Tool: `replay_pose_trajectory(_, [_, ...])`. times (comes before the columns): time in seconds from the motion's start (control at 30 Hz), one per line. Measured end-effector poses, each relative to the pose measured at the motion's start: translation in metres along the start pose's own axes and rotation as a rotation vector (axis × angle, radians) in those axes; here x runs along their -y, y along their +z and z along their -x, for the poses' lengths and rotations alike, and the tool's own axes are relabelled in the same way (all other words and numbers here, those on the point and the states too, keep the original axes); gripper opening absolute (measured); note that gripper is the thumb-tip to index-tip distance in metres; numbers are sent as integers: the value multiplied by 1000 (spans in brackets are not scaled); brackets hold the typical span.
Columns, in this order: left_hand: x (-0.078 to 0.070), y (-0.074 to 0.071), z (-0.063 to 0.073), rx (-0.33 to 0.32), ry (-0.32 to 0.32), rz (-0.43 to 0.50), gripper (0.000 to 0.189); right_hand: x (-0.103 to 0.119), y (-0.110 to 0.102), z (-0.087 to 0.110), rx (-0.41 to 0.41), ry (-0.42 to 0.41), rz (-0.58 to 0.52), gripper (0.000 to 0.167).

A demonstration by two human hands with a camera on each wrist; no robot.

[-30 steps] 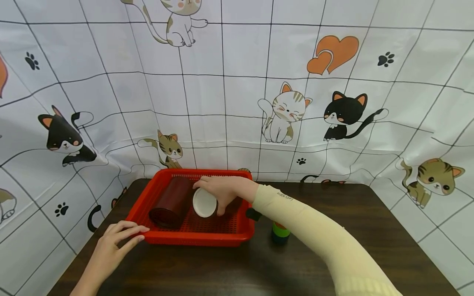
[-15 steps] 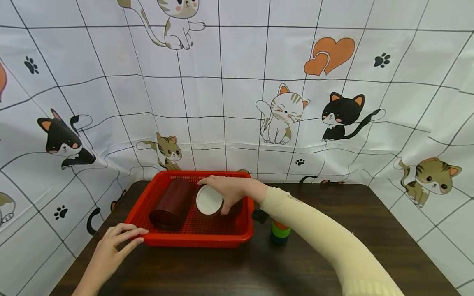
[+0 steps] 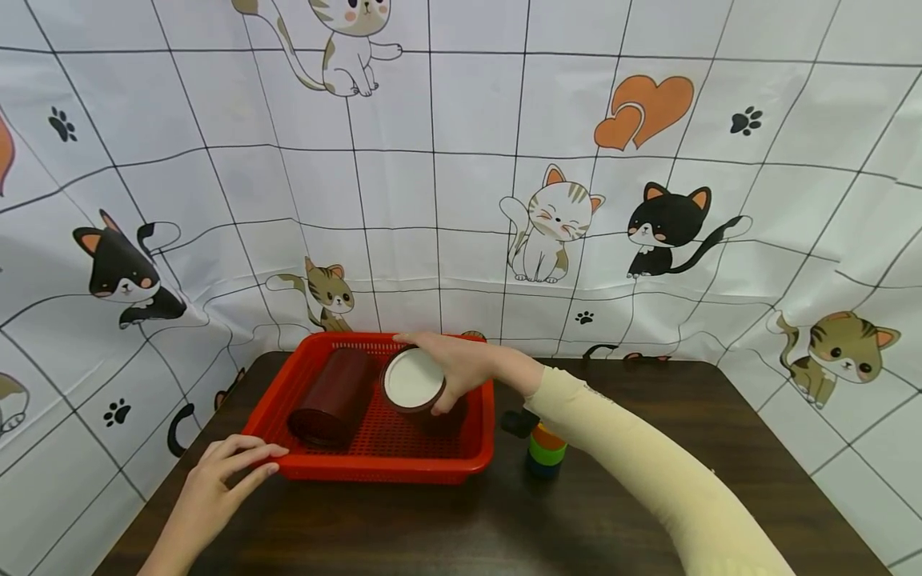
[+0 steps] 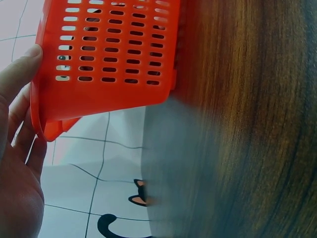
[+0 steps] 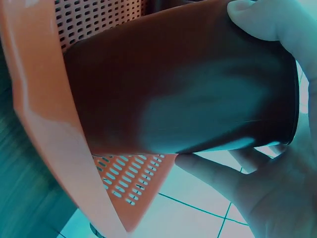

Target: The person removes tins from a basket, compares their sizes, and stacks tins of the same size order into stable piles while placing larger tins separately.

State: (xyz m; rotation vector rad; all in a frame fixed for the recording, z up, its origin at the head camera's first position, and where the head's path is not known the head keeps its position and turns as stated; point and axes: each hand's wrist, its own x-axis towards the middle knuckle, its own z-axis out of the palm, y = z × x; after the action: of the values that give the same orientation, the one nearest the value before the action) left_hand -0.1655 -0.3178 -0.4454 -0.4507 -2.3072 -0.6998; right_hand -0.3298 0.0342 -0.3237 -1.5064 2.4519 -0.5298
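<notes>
My right hand grips a dark brown cylinder near its upper end, thumb on one side and fingers on the other. Its round white end, ringed by a brown rim, faces up in the head view. The cylinder stands nearly upright in the right part of a red perforated basket. A second dark brown cylinder lies on its side in the basket's left part. At the near left corner, my left hand holds the basket's rim, with thumb and fingers on either side of it in the left wrist view.
Right of the basket stands a small stack of orange, green and dark bands. A black object lies beside it, partly under my right sleeve. The dark wooden table meets a cat-print sheet behind and at both sides.
My right hand has moved slightly right with the brown cylinder, whose white end has turned further upward. The left hand keeps its place on the basket rim.
</notes>
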Motion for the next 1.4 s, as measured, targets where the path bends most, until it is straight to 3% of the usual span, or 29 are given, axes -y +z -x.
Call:
replay_pose_trajectory(0.27, [0, 1, -1, 5, -3, 0, 40, 2, -8, 15, -18, 14, -31, 100])
replay_pose_trajectory(0.5, [1, 0, 0, 5, -6, 1, 40, 9, -16, 26, -31, 52, -30, 105])
replay_pose_trajectory(0.8, [-3, -3, 4, 7, -2, -20, 41, 17, -27, 42, -90, 23, -53, 104])
replay_pose_trajectory(1.0, [-5, -3, 3, 11, 6, -30, 41, 19, -41, 56, -91, 44, -31, 112])
replay_pose_trajectory(1.2, [-4, -2, 2, 10, 12, -30, 40, 24, -54, 67, -77, 16, -37, 98])
replay_pose_trajectory(1.4, [-4, -1, 0, 2, 20, -14, 42, 31, -72, 79, -99, -17, -53, 96])
